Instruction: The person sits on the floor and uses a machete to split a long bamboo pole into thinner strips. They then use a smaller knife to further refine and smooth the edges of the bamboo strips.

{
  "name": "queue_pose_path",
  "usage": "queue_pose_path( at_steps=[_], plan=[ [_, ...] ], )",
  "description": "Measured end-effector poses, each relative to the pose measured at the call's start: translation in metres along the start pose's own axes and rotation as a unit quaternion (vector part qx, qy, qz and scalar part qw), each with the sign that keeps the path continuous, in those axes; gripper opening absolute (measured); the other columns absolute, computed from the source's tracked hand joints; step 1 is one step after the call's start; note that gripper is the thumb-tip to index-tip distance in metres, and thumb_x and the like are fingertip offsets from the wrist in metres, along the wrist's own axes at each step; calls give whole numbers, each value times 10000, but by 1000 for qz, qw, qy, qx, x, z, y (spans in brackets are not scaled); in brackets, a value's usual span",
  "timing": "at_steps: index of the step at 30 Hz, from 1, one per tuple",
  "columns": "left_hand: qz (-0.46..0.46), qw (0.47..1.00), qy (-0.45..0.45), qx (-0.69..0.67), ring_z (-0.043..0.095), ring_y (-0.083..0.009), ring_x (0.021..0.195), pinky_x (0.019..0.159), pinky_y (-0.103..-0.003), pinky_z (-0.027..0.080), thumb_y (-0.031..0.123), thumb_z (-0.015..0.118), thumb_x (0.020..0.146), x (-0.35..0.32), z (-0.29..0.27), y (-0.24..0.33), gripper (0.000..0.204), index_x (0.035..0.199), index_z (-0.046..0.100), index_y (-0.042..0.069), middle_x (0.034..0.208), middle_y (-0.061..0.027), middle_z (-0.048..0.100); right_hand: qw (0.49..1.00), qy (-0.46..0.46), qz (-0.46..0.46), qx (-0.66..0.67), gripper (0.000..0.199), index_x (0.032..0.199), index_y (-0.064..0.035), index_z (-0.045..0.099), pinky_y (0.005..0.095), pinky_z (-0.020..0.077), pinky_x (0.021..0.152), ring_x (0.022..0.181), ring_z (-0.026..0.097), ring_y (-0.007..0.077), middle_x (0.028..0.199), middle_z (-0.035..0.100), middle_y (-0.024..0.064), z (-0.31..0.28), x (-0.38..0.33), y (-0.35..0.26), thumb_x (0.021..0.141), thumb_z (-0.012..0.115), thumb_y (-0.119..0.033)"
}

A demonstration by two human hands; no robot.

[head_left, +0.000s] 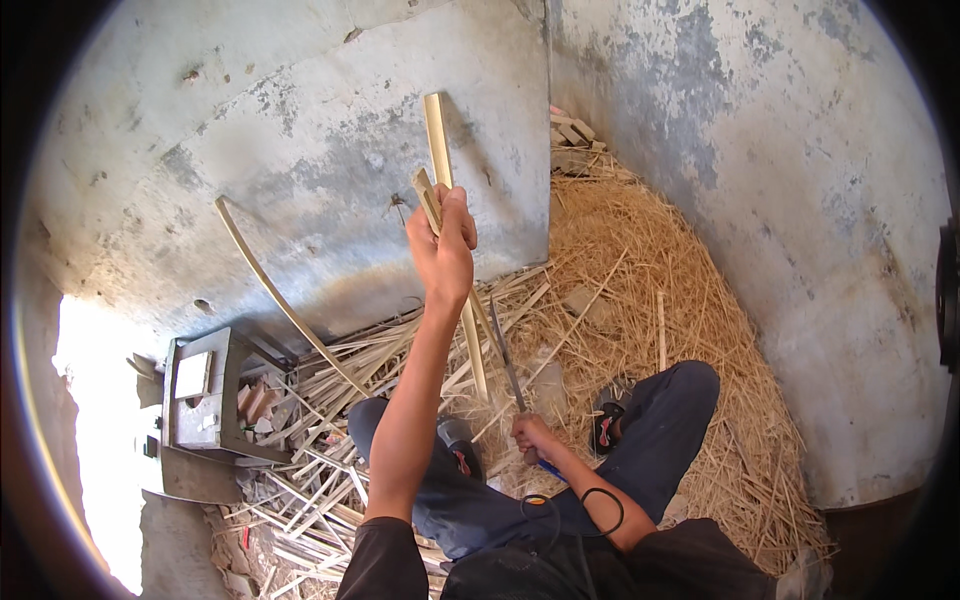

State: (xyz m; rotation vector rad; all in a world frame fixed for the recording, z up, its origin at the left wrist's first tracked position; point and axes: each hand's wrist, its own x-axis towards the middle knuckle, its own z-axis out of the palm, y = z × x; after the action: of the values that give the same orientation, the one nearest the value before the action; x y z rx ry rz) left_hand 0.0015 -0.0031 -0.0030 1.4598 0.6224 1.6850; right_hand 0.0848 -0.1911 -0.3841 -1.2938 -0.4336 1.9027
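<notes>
Bamboo, pale yellow, is the material in work here: a long split strip [452, 240] stands almost upright in the middle of the frame, its top end against the grey concrete wall [300, 130] and its lower end going down among the cut slats between the knees. The left hand [443, 245], raised high at the centre, is closed around the upper part of the strip, where the piece seems to be opened into two halves. The right hand [533, 437], low and a little right of centre, is closed in a fist on the handle of a long knife [508, 365], whose thin blade points upward, just beside the strip; whether the blade sits inside the split I cannot tell, the view is too small there.

I judge that the step in hand is the splitting of the strip along its length. The next move asks for a steady pull of the left hand and a blade kept in line with the grain, away from the legs.

A curved strip [280, 295] leans at the left, a metal stand [205, 400] is at the lower left, and straw-like shavings [660, 300] fill the right corner.
</notes>
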Motion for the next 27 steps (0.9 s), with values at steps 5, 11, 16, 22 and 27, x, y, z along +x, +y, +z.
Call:
queue_pose_path(
  at_steps=[5,11,16,22,27],
  plan=[
    [7,1000,9,-2,262,-62,504,474,-286,203,201,565,1062,2,3,1,433,692,347,142,599,47,298,961,142,-141,-190,149,741,-46,542,340,356,398,409,432,143,572,489,23,31,-8,-9,872,613,-44],
    [7,1000,9,-10,257,-58,504,474,-285,199,204,564,1062,-4,0,-2,420,704,355,138,614,45,306,965,81,-197,-151,151,780,42,617,396,426,473,478,553,213,615,591,93,70,-47,-86,824,660,-96],
    [8,1000,5,9,259,-57,506,473,-283,202,215,563,1064,-7,6,2,412,713,360,139,618,47,298,946,81,-280,-142,180,699,-60,522,344,356,406,434,490,155,583,508,29,52,-1,-40,855,606,-33],
    [10,1000,8,9,359,-67,500,474,-280,279,201,547,1075,3,-25,-1,406,698,418,128,558,31,410,965,108,-61,-229,113,757,-88,552,340,345,440,411,421,161,564,468,-2,7,16,14,859,592,-59],
    [-14,1000,-4,-21,346,-72,500,478,-284,278,192,546,1067,3,-18,3,397,698,413,130,563,27,398,922,-223,156,276,111,741,-85,578,331,335,434,391,396,162,547,457,-12,-37,41,12,846,601,-56]
  ],
)
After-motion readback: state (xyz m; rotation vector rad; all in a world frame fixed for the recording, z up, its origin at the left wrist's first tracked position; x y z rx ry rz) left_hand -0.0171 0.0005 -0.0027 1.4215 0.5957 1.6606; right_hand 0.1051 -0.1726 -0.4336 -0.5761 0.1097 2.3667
